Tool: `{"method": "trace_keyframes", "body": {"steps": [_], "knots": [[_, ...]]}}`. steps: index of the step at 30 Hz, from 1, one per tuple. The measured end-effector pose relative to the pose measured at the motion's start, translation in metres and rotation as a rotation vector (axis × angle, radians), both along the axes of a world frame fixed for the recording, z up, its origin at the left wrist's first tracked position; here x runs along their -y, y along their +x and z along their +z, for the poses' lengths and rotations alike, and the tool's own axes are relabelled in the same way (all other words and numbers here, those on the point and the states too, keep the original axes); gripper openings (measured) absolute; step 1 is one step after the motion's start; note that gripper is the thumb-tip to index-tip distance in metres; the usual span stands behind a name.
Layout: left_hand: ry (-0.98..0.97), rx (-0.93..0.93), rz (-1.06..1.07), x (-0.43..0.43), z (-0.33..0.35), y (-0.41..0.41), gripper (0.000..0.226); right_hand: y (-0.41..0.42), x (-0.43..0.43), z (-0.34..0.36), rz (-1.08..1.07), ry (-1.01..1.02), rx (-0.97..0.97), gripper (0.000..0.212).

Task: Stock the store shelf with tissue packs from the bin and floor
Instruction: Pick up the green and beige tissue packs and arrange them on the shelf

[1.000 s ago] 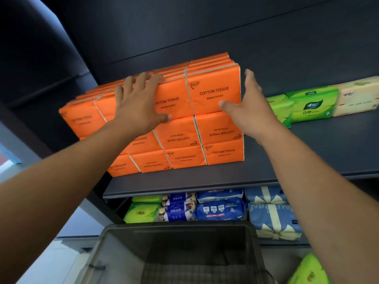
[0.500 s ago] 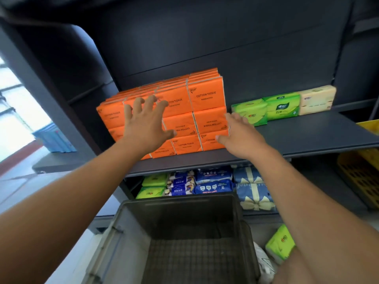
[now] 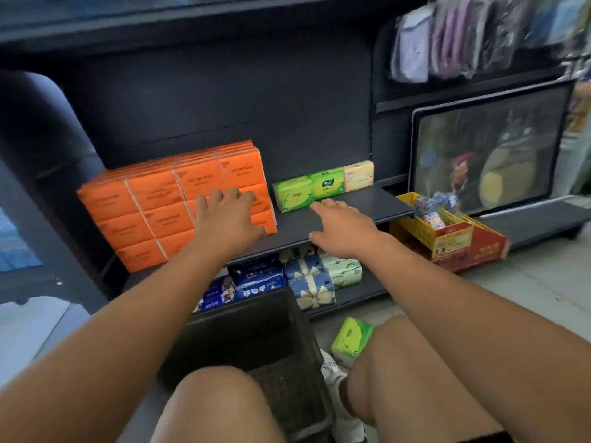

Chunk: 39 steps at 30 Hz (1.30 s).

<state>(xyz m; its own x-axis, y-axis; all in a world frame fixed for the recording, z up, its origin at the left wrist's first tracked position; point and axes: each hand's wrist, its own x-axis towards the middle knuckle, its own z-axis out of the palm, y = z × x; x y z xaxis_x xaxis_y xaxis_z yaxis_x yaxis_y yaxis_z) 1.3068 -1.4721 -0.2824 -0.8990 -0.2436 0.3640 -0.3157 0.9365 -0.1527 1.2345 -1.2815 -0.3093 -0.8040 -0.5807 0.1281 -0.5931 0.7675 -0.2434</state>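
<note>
A block of orange tissue packs [image 3: 153,199] is stacked at the left of the dark shelf [image 3: 351,215]. My left hand [image 3: 228,219] hovers in front of the stack's right end with fingers spread and holds nothing. Over the bare shelf board, my right hand [image 3: 343,228] reaches out flat and empty. Green packs [image 3: 307,191] and a cream pack [image 3: 358,175] stand against the back panel beside it. One green pack [image 3: 350,340] lies on the floor by my right knee. The dark bin [image 3: 256,340] sits between my knees, its inside too dark to read.
The lower shelf holds blue, bow-printed and pale green packs [image 3: 287,279]. A yellow and red display box [image 3: 447,235] with small items stands right of the shelf. Behind it leans a framed picture [image 3: 486,158]. Bagged goods [image 3: 447,36] hang at the upper right.
Both hands have come off the orange stack and drawn back and down. The view has pulled away from the shelf and swung right, showing my knees and the floor.
</note>
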Motion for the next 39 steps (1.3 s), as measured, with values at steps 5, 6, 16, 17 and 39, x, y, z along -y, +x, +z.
{"method": "trace_keyframes", "body": {"steps": [5, 6, 16, 17, 39], "knots": [[0.095, 0.001, -0.147, -0.038, -0.008, -0.011, 0.06, 0.004, -0.043, 0.016, -0.133, 0.046, -0.03, 0.059], [0.105, 0.01, -0.167, -0.044, -0.013, -0.014, 0.06, 0.004, -0.049, 0.018, -0.15, 0.046, -0.033, 0.058], [0.241, 0.23, -0.239, -0.09, -0.079, -0.053, 0.051, -0.022, -0.097, -0.005, -0.241, 0.1, 0.014, 0.061], [0.256, 0.262, -0.239, -0.094, -0.088, -0.058, 0.05, -0.028, -0.101, -0.014, -0.253, 0.104, 0.035, 0.061], [0.638, 0.665, 0.139, -0.144, -0.373, -0.162, 0.056, -0.193, -0.153, -0.291, -0.123, 0.229, 0.525, 0.051]]}}
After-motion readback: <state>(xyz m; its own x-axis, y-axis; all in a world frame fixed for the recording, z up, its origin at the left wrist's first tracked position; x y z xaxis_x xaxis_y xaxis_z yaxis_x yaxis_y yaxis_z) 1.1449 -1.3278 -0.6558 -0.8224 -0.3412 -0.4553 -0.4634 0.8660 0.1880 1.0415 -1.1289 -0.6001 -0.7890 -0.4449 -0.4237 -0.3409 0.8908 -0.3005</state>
